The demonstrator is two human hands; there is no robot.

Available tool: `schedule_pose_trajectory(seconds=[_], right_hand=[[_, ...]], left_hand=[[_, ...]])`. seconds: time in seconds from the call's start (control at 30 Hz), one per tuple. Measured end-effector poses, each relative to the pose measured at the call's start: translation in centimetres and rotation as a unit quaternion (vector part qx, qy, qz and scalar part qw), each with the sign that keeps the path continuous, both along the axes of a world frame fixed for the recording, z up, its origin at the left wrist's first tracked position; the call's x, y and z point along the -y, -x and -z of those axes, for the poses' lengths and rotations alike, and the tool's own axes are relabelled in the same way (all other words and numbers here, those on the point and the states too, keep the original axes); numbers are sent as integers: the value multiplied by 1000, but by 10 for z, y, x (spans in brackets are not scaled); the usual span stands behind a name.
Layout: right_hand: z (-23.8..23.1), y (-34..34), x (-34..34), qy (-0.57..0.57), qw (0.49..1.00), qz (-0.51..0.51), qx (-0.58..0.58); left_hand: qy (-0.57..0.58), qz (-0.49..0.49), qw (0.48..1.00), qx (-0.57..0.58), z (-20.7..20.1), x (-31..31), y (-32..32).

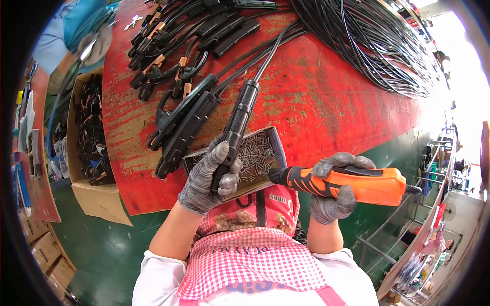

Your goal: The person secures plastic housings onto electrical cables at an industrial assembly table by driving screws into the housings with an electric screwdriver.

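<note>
Gloved in grey, my left hand (pixel 204 178) is wrapped round the lower end of a black welding electrode holder (pixel 242 112), whose cable runs up and away across the table. My right hand (pixel 334 199) grips an orange and black power screwdriver (pixel 375 184) with its dark nose turned left toward the holder, apart from it. Beneath and between the hands, a shallow cardboard box (pixel 278 145) is filled with small metal screws (pixel 255 155). Two more black holders (pixel 189 130) lie just left of my left hand.
The worn red tabletop (pixel 306 117) carries a pile of holders with copper-coloured jaws (pixel 158 61) at the far left. Coiled black cables (pixel 367 46) lie at the far right. A carton of black parts (pixel 84 127) stands left of the table. Beyond it is another person's gloved hand (pixel 99 46).
</note>
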State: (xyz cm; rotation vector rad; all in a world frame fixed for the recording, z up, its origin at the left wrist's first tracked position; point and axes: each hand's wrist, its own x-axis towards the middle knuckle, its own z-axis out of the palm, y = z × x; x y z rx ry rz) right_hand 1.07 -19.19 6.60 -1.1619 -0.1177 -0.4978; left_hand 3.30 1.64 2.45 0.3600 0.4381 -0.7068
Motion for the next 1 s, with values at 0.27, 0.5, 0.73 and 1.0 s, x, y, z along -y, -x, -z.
schedule_pose_trajectory(seconds=[0.27,0.5,0.73,1.0], right_hand=[[-53,-11,3,-94,989,-54,104],[-62,-32,-15,-137,977,-92,133],[-54,-39,-31,-141,983,-45,106],[-55,-35,-31,-121,985,-57,112]], left_hand=[[29,8,999,-44,0,2,0],[39,23,999,-23,5,-1,0],[51,6,998,-42,5,-2,-1],[54,14,998,-27,8,-1,1]])
